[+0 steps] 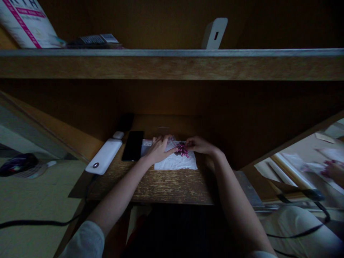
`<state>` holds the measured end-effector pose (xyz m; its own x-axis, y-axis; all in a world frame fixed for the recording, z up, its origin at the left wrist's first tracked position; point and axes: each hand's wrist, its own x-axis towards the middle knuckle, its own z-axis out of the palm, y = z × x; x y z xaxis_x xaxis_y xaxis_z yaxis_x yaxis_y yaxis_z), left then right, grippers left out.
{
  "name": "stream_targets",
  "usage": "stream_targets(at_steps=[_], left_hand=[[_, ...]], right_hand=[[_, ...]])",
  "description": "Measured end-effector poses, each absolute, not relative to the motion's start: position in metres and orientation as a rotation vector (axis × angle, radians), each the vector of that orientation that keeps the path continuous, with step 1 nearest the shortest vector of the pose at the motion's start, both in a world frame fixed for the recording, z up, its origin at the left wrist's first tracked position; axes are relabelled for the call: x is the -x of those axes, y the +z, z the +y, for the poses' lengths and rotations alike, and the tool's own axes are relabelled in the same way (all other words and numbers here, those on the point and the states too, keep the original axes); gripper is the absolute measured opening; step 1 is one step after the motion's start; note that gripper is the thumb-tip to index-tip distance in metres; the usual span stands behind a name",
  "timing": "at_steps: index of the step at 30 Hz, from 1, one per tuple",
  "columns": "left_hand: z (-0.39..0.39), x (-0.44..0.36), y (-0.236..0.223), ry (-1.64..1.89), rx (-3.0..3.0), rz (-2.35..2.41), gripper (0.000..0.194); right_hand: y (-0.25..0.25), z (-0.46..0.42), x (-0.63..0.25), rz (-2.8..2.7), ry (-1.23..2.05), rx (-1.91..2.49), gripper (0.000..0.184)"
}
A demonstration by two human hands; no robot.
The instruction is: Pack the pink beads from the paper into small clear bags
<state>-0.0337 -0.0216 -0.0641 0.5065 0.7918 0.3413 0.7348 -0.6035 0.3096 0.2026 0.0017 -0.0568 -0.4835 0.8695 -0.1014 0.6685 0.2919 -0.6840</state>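
The left hand spreads on clear plastic; the right hand seemingly pinches knobbly magenta beads.

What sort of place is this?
Probably a small study nook in a home or dorm: a wooden desk under a shelf of books, with a phone and power bank on it.

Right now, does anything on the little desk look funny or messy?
Yes, a little. The white sheet on the wooden desk looks crumpled near its top edge, and the pink beads sit in a lumpy clump by the right hand, not spread out neatly.
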Motion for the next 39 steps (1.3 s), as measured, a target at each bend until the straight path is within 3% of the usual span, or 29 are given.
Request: stream_targets(at_steps=[14, 25, 39], left_hand=[[-0.023, 0.033, -0.064, 0.679, -2.617, 1.311, 0.054], [-0.022, 0.033, -0.065, 0.674, -2.612, 1.336, 0.057], [-0.022, 0.034, -0.064, 0.695, -2.617, 1.323, 0.057]], right_hand=[[-0.036, -0.016, -0.163, -2.002, 1.009, 0.976, 0.028], [-0.045, -0.003, -0.200, -2.131, 0.838, 1.361, 0.015], [-0.057, 0.003, -0.200, -2.285, 0.825, 1.342, 0.016]])
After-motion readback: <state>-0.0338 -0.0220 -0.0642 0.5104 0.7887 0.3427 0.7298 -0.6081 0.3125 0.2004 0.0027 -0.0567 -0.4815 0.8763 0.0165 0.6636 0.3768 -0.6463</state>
